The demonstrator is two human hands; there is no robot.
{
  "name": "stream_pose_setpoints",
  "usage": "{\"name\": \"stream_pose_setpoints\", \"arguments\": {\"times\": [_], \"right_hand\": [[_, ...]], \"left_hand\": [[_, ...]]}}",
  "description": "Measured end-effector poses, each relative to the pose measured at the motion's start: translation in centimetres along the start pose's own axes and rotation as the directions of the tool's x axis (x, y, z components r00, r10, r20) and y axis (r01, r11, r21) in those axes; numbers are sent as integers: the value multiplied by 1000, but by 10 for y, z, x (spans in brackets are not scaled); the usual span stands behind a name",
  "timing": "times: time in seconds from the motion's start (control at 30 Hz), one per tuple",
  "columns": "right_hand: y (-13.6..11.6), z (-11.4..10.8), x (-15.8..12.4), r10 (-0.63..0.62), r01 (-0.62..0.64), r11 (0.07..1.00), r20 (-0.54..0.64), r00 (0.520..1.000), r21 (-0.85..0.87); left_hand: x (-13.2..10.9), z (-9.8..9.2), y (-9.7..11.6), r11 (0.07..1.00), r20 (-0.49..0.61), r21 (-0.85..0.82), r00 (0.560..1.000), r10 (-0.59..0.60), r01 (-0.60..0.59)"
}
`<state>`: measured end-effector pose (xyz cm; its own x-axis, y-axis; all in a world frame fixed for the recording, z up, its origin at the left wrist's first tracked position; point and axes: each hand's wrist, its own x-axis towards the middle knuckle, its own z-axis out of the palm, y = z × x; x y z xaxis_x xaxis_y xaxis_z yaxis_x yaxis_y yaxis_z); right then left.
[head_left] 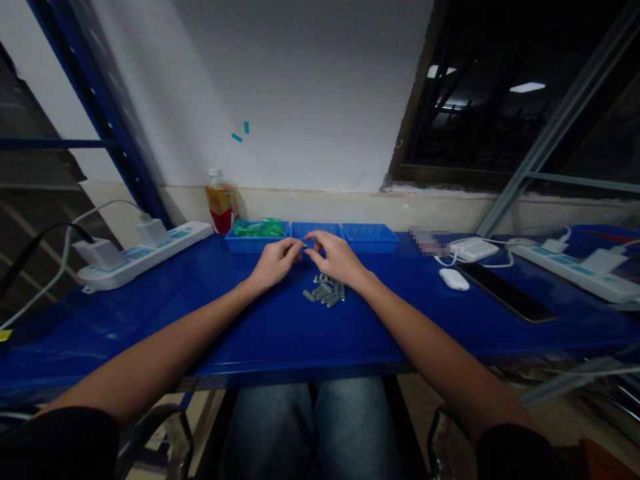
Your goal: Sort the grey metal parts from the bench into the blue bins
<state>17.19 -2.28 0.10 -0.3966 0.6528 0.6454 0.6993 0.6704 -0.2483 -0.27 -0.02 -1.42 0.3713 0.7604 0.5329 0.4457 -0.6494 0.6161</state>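
Observation:
My left hand (278, 260) is closed in a pinch above the table, thumb against forefinger. Whatever sits at its fingertips is too small to name. Close by on the right, my right hand (339, 256) is curled, with thumb and forefinger bent toward the left fingertips; what they hold, if anything, cannot be made out. Just below the right hand lies a loose pile of small grey metal cylinders (327, 293), partly hidden by that hand. Behind the hands stand blue trays in a row: a left tray (256, 247) with green pieces (257, 229), a middle tray (316, 230) and a right tray (373, 240).
On the blue table (280, 333), a drink bottle (220, 200) stands at the back left beside a power strip (150, 257). At right lie a white earbud case (454, 279), a black phone (507, 292), a white charger (473, 249) and another power strip (580, 270).

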Motion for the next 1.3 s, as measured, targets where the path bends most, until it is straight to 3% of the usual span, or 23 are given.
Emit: {"name": "stream_pose_setpoints", "arguments": {"times": [0.17,0.27,0.43,0.53,0.63,0.8,1.0,1.07,1.17,1.3], "right_hand": [[-2,2,1,-40,42,998,41,998,-55],[9,0,3,10,-8,996,20,1000,-86],[55,-12,-1,227,-261,938,-165,960,-227],[79,-19,-8,378,-440,847,-244,893,-298],[88,-22,-12,470,-550,770,-295,832,-323],[85,-18,-14,520,-589,734,-276,808,-340],[78,-19,-11,447,-527,780,-288,847,-337],[66,-20,-7,368,-414,863,-203,908,-289],[41,-18,0,151,-145,975,19,988,-171],[12,-7,3,-44,67,988,160,986,-136]], "left_hand": [[2,5,-4,989,113,-131,992,-53,68],[1,5,-3,989,256,-120,965,-51,84],[-4,3,3,990,439,41,892,104,-136],[-4,5,3,980,451,52,880,147,-191],[-4,6,1,979,417,91,900,126,-180],[-2,4,0,998,290,-21,955,57,-53],[1,1,-3,999,201,23,979,25,-30],[3,4,-9,1000,162,-26,987,3,2],[5,8,-17,966,105,-232,990,-91,113],[6,9,-21,882,88,-432,982,-166,188]]}}
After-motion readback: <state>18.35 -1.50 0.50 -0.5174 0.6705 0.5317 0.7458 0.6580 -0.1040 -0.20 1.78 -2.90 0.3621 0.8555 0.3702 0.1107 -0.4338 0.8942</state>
